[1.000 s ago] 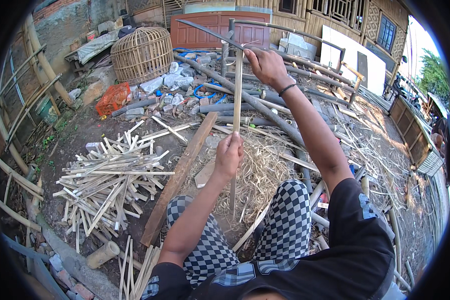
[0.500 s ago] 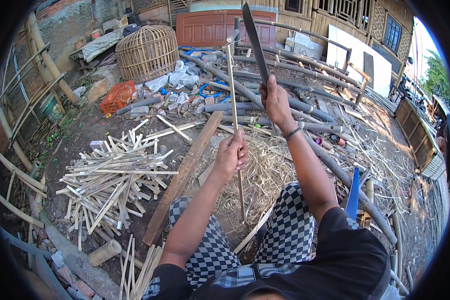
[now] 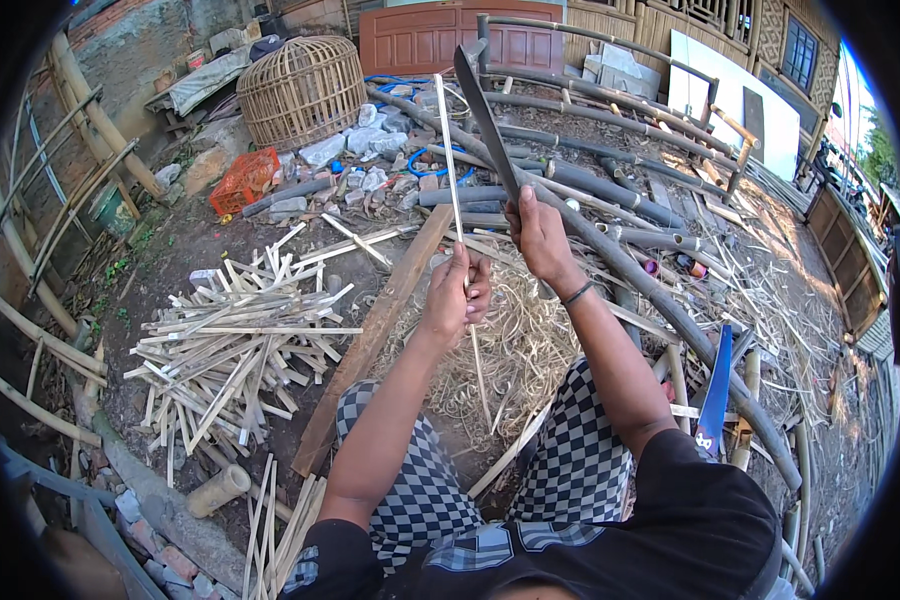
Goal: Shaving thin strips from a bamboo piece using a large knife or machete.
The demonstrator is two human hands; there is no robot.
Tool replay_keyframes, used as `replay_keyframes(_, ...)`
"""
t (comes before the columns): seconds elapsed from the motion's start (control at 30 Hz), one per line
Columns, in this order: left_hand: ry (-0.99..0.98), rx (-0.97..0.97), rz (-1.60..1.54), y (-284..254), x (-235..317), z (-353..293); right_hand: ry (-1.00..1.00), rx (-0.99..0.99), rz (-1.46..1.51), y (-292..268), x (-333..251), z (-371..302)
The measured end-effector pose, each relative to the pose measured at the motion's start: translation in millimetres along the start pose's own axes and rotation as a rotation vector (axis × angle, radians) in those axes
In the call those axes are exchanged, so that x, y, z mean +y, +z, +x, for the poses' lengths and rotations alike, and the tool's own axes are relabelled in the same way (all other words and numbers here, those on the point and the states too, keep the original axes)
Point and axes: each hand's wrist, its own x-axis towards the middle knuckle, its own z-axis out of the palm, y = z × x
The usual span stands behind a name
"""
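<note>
My left hand (image 3: 452, 298) is closed around the middle of a long, thin bamboo strip (image 3: 446, 150). The strip stands nearly upright, its top leaning a little left and its lower end between my knees. In my right hand (image 3: 545, 240) is the handle of a machete (image 3: 486, 120), its dark blade pointing up and leaning left. The blade is to the right of the strip, and a gap shows between them. Beneath both hands lies a heap of curly bamboo shavings (image 3: 525, 330).
A pile of split bamboo sticks (image 3: 235, 350) lies to the left, beside a wooden plank (image 3: 375, 335). A blue saw (image 3: 715, 390) is by my right elbow. Bamboo poles (image 3: 660, 290), rubble (image 3: 370, 145), an orange crate (image 3: 245, 180) and a woven bamboo cage (image 3: 303, 92) lie beyond.
My right hand has come down and slightly left with the machete, bringing the blade lower. The bamboo strip's top now sits lower and further left in the view.
</note>
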Motion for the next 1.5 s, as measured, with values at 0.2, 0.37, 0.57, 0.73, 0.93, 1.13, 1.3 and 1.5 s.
replay_keyframes(0.2, -0.002, -0.030, 0.015, 1, -1, 2, -0.013, -0.025, -0.003, 1, 3, -2)
replay_keyframes(0.37, -0.018, 0.002, 0.038, 2, -7, 5, -0.028, -0.059, -0.130, 4, -30, -12)
replay_keyframes(0.57, -0.005, -0.002, 0.178, -1, -13, 10, -0.075, -0.028, -0.002, 5, -14, -8)
replay_keyframes(0.73, -0.032, -0.004, 0.239, 2, -16, 10, -0.082, -0.015, 0.032, 5, -9, -7)
replay_keyframes(0.93, 0.079, 0.020, 0.262, -9, -27, 21, 0.017, -0.011, 0.143, 5, -10, -4)
replay_keyframes(1.13, 0.181, 0.050, 0.356, -7, -29, 22, 0.022, -0.005, 0.121, -1, -9, -3)
replay_keyframes(1.3, 0.150, 0.029, 0.244, -4, -27, 21, 0.017, -0.012, 0.146, 1, -11, -5)
replay_keyframes(1.5, 0.138, 0.078, 0.120, -1, -20, 19, 0.085, -0.072, 0.168, 0, -15, -7)
